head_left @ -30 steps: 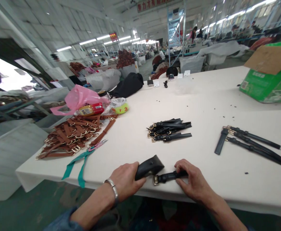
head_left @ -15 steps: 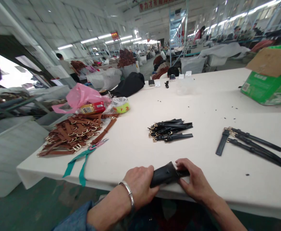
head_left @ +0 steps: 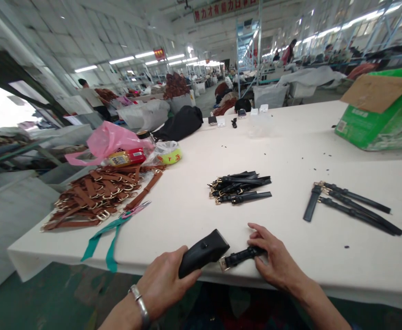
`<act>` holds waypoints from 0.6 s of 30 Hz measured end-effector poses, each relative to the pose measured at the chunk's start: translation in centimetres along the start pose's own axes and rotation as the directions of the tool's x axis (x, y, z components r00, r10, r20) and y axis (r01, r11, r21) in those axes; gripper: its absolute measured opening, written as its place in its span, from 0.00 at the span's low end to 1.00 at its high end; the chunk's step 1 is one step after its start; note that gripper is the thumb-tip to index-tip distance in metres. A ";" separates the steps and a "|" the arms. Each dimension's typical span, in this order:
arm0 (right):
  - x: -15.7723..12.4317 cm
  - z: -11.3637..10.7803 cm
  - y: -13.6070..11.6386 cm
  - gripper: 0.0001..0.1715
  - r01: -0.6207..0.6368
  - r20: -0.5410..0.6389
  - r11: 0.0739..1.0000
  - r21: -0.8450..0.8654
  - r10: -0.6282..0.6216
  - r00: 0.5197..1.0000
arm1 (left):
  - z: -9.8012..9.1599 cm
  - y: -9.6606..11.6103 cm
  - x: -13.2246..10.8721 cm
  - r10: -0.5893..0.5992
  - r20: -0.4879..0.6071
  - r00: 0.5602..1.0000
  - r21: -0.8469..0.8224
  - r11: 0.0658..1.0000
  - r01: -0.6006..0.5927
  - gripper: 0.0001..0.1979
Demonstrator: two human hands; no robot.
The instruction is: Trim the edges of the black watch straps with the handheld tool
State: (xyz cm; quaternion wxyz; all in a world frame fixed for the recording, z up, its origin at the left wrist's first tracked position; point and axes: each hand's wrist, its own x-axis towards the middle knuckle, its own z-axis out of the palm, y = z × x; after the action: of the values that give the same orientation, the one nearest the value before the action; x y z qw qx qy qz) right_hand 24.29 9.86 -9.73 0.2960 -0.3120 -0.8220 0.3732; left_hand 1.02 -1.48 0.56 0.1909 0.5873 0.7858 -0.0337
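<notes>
My left hand (head_left: 168,279), with a silver bangle at the wrist, is closed around a black hair clipper (head_left: 201,254). The clipper's wide end points up and to the right over the table's front edge. My right hand (head_left: 272,256) pinches a short black strap (head_left: 244,256) between thumb and fingers. The strap's gold buckle points left, just below the clipper's end and apart from it. Beyond my hands lies a pile of black buckled straps (head_left: 240,183). On the right are several longer black straps (head_left: 357,206) with gold buckles.
Brown straps (head_left: 97,195) are heaped at left, beside scissors (head_left: 137,210) with a teal ribbon (head_left: 109,238). A pink bag (head_left: 113,142) and black cloth (head_left: 182,123) lie behind. A green box (head_left: 376,119) stands at right. A person (head_left: 92,98) is in the background.
The clipper has moved left and down with my left hand, away from the strap. The strap's buckle end, earlier hidden behind the clipper, now shows.
</notes>
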 end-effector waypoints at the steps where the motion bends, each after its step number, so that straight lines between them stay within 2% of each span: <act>1: 0.0 0.0 0.0 0.23 0.001 0.009 1.000 -0.006 -0.001 1.000 | -0.1 0.3 -0.4 0.004 0.003 1.000 0.001 1.000 -0.004 0.13; 6: -0.1 -0.5 0.4 0.21 -0.004 0.075 1.000 0.007 0.003 0.997 | -0.6 1.1 -0.8 0.025 -0.012 1.000 0.082 0.996 -0.024 0.13; 10: 0.0 -0.8 0.3 0.19 -0.006 0.098 0.999 0.036 0.003 0.995 | -1.3 0.6 -1.3 -0.024 -0.039 0.999 0.051 0.998 0.026 0.14; 14: 0.2 -0.8 0.0 0.17 -0.023 0.088 0.999 0.049 0.019 0.996 | -1.5 1.0 -2.2 0.011 0.038 0.999 0.088 0.996 -0.014 0.13; 18: 0.3 -0.6 -0.1 0.16 -0.037 0.084 0.998 0.056 0.032 0.996 | -0.8 2.1 -1.5 0.045 0.081 0.996 0.134 0.989 -0.056 0.14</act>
State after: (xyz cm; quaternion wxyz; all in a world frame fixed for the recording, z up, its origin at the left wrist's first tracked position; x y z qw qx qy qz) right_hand 24.53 10.29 -9.29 0.2643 -0.3017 -0.8169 0.4145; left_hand 3.14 -1.96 2.12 0.1815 0.6170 0.7584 -0.1055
